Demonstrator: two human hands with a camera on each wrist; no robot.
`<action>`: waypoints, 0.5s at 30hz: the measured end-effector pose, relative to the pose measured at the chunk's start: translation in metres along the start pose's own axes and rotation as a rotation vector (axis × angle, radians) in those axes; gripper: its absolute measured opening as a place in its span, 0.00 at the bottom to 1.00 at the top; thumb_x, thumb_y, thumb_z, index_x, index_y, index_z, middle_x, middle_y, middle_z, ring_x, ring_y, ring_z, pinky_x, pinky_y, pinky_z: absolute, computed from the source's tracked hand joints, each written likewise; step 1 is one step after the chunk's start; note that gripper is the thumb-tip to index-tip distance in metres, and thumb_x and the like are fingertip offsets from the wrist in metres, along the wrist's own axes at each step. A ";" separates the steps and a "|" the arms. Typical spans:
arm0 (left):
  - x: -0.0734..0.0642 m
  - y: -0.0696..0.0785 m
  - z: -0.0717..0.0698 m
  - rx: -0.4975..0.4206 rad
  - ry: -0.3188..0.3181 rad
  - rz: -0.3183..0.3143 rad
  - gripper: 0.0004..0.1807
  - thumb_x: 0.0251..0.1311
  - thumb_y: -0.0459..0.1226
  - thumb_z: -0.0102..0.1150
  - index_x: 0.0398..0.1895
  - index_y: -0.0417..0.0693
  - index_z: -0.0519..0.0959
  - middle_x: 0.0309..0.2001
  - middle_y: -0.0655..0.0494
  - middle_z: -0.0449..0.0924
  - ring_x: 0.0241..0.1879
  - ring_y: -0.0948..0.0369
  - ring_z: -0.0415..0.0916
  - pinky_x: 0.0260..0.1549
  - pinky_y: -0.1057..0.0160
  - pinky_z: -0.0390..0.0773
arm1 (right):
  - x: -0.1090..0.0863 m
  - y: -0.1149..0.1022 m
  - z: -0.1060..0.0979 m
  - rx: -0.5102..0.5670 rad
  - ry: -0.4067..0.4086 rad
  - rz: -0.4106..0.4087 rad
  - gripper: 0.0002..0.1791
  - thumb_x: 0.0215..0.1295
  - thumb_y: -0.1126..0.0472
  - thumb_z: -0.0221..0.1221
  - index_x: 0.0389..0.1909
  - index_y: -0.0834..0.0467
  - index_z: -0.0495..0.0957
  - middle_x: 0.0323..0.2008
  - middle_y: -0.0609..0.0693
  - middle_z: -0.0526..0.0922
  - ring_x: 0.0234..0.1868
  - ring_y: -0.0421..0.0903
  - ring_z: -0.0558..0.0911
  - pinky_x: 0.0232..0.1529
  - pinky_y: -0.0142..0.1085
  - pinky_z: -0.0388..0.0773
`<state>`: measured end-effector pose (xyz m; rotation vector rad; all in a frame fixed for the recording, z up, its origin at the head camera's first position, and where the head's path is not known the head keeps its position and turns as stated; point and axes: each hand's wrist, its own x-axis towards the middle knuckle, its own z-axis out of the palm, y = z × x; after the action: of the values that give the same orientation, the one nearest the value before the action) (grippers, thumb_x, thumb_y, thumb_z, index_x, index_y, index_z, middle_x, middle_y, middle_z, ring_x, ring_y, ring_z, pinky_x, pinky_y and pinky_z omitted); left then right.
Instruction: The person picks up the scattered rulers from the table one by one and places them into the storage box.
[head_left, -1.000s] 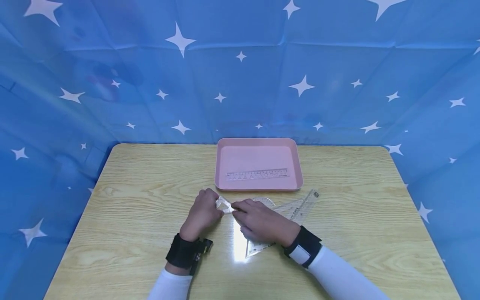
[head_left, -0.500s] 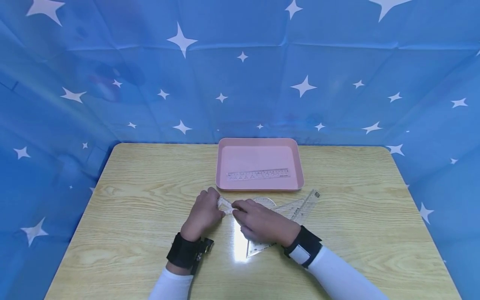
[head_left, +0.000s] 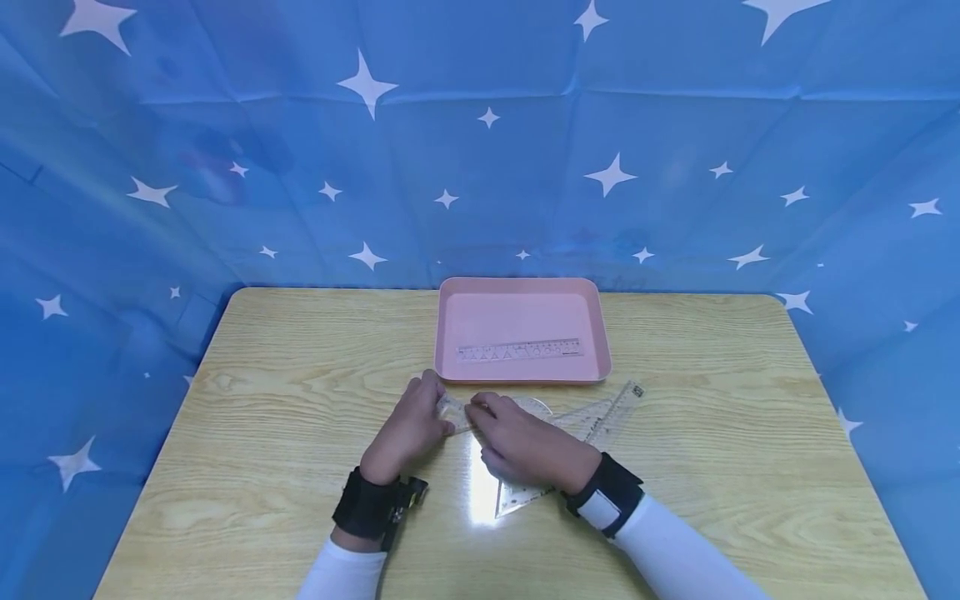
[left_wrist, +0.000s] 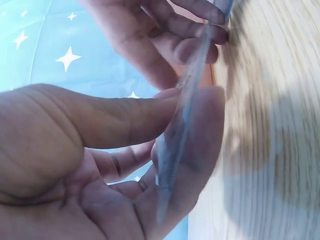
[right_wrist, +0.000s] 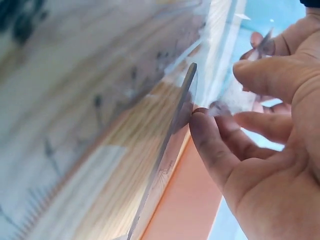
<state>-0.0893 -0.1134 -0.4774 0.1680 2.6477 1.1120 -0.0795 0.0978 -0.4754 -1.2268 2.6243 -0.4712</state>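
Note:
Both hands hold a small clear set square just in front of the tray. My left hand pinches its left end between thumb and index finger. In the left wrist view, the set square appears nearly edge-on, tilted above the wood. My right hand pinches the opposite end, with its fingers hiding that part; the right wrist view shows the clear plastic by its thumb and fingertips. Under and beside the right hand lie a clear protractor and a larger clear triangular piece, partly covered.
A pink tray stands at the table's back edge with a clear ruler inside. Another clear ruled strip slants to the right of my right hand. A blue star-patterned cloth hangs behind the wood-grain table.
The set square has tilted between my hands, so its cut-out shows less distinctly. My right fingers have bent slightly at its end. The view has shifted a little; tray and ruler stay put.

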 end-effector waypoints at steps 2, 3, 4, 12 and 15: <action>0.001 0.000 0.000 -0.014 -0.005 0.003 0.26 0.46 0.24 0.75 0.41 0.41 0.67 0.36 0.49 0.67 0.38 0.54 0.66 0.37 0.59 0.69 | 0.000 0.000 0.000 -0.009 -0.003 0.013 0.32 0.74 0.58 0.55 0.75 0.65 0.65 0.69 0.59 0.72 0.67 0.51 0.74 0.68 0.42 0.74; 0.000 0.000 0.000 -0.020 -0.007 0.008 0.25 0.46 0.24 0.75 0.41 0.41 0.67 0.35 0.50 0.67 0.37 0.54 0.66 0.36 0.59 0.69 | 0.000 0.000 0.001 -0.016 -0.004 0.015 0.32 0.74 0.58 0.55 0.75 0.65 0.64 0.68 0.59 0.72 0.66 0.50 0.74 0.67 0.41 0.75; 0.000 0.000 -0.001 -0.027 -0.010 0.014 0.25 0.47 0.23 0.74 0.41 0.40 0.68 0.34 0.50 0.67 0.36 0.54 0.67 0.36 0.59 0.68 | 0.000 0.000 0.002 -0.021 -0.008 0.020 0.32 0.74 0.57 0.55 0.75 0.65 0.64 0.68 0.58 0.73 0.66 0.50 0.74 0.67 0.41 0.75; -0.003 0.007 -0.006 -0.065 0.003 0.038 0.16 0.58 0.22 0.66 0.44 0.38 0.71 0.29 0.52 0.70 0.29 0.59 0.68 0.28 0.65 0.69 | 0.004 0.003 0.005 0.018 0.009 0.042 0.32 0.78 0.57 0.51 0.78 0.64 0.60 0.61 0.56 0.77 0.58 0.46 0.76 0.59 0.38 0.78; -0.004 0.012 -0.007 -0.074 0.004 0.025 0.16 0.59 0.22 0.67 0.44 0.37 0.71 0.29 0.51 0.70 0.28 0.58 0.69 0.26 0.65 0.69 | 0.005 0.004 0.006 0.040 0.037 0.044 0.31 0.78 0.59 0.51 0.77 0.64 0.61 0.55 0.54 0.77 0.50 0.42 0.75 0.51 0.34 0.78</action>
<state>-0.0876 -0.1109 -0.4637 0.1849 2.6101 1.2172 -0.0829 0.0951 -0.4829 -1.1565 2.6533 -0.5410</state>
